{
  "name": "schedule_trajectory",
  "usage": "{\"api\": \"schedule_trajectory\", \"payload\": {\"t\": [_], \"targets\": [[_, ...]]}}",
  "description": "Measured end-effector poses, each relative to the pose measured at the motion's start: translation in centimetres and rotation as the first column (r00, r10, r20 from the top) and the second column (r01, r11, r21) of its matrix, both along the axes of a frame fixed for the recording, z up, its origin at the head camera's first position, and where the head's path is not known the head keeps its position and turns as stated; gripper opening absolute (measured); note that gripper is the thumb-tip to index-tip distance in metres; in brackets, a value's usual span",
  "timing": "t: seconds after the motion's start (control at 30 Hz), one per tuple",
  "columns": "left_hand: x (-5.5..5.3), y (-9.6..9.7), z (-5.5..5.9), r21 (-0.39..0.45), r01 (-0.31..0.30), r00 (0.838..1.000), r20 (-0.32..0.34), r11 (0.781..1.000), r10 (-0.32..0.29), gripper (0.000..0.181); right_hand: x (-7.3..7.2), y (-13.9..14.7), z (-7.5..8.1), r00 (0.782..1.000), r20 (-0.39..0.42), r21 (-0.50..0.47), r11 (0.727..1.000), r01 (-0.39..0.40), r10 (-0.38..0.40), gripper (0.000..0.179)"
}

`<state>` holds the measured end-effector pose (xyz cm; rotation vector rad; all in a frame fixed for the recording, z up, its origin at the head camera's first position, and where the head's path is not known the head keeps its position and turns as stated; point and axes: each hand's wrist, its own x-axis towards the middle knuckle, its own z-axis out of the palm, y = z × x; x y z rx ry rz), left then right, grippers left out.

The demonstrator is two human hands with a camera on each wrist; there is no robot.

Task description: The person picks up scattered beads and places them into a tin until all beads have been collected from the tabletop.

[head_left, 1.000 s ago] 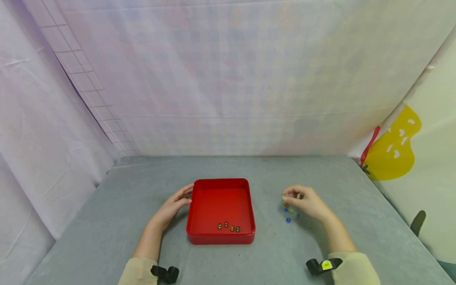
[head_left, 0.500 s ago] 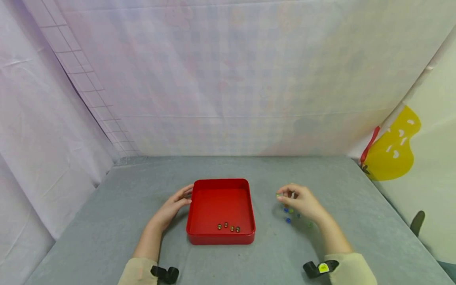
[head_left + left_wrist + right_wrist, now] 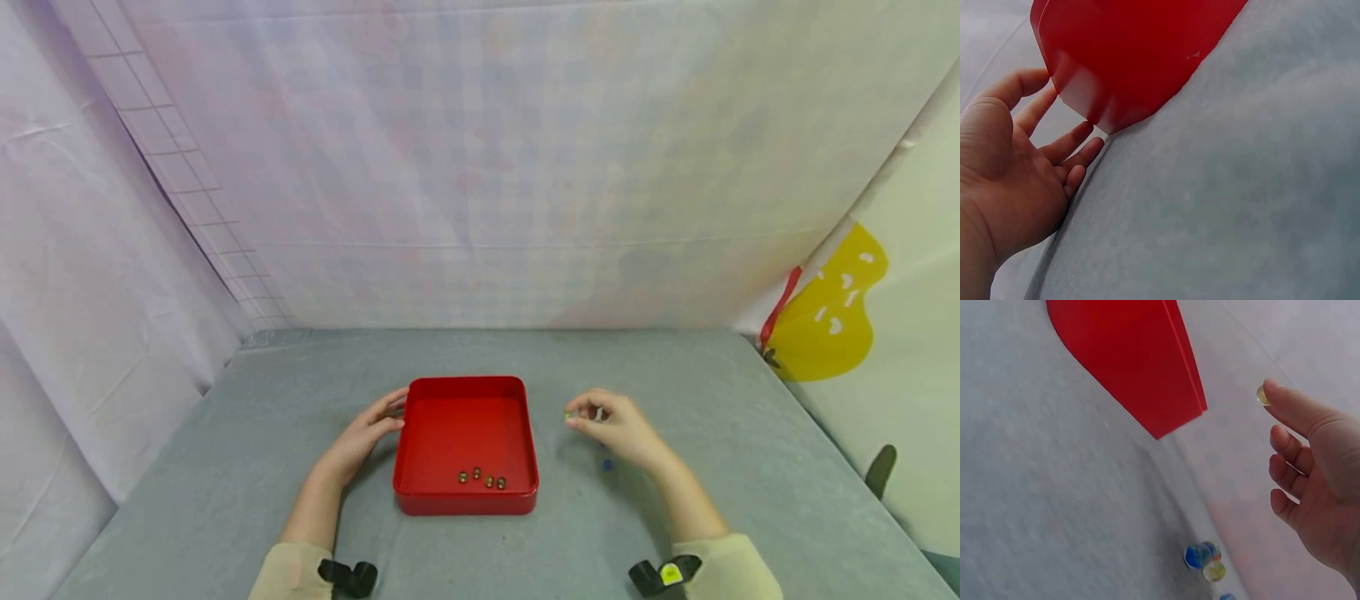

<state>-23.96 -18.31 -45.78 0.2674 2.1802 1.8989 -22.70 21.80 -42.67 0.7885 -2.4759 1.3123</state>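
Observation:
A red square tray (image 3: 465, 421) sits on the grey cloth, with several gold-brown marbles (image 3: 489, 482) near its front wall. At its left side my left hand (image 3: 360, 440) touches the outer wall with fingers extended. In the left wrist view the fingertips of that hand (image 3: 1022, 150) meet the red wall. To the right of the tray, my right hand (image 3: 617, 428) is raised above the cloth and pinches a yellowish clear marble (image 3: 1262, 395) between thumb and forefinger. Its other fingers curl loosely, holding nothing visible.
Below the right hand lie loose marbles, among them a blue marble (image 3: 607, 465) and a yellow marble (image 3: 1214, 571); the hand hides some in the head view. Grey cloth (image 3: 480, 554) covers the table. A pale curtain (image 3: 480, 208) hangs behind.
My right hand has moved left toward the tray with the yellowish marble, away from the loose marbles. The left hand and the tray have stayed in place.

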Motion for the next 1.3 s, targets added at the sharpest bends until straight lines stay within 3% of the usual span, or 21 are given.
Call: {"api": "schedule_trajectory", "payload": {"t": [0.47,0.57,0.7,0.8,1.0,1.3], "targets": [[-0.1,0.0,-0.1,0.004,-0.004,1.000,-0.001,1.000,0.004,0.053,1.1,-2.6,0.6,0.996,0.094,0.004,1.000,0.002,-0.002,0.013],[0.0,0.0,-0.1,0.005,-0.012,1.000,0.000,1.000,0.012,0.053,2.1,-3.6,1.9,0.997,0.073,0.003,1.000,-0.005,0.005,0.012],[-0.1,-0.1,-0.2,0.009,-0.007,1.000,0.001,1.000,0.007,0.053,2.1,-4.1,1.7,0.999,0.044,-0.005,1.000,-0.008,0.008,0.012],[-0.1,-0.1,-0.2,0.014,0.002,1.000,-0.003,1.000,-0.002,0.053,1.3,-4.1,0.1,0.999,0.033,-0.004,1.000,0.000,0.000,0.013],[0.1,0.0,0.1,0.023,0.011,1.000,-0.005,1.000,-0.011,0.053,1.6,-5.0,-0.4,0.995,0.097,0.000,1.000,-0.022,0.022,0.013],[0.1,0.0,0.2,0.026,0.012,1.000,-0.008,1.000,-0.012,0.054,2.0,-6.0,-0.8,0.991,0.109,-0.003,0.997,-0.074,0.074,0.010]]}}
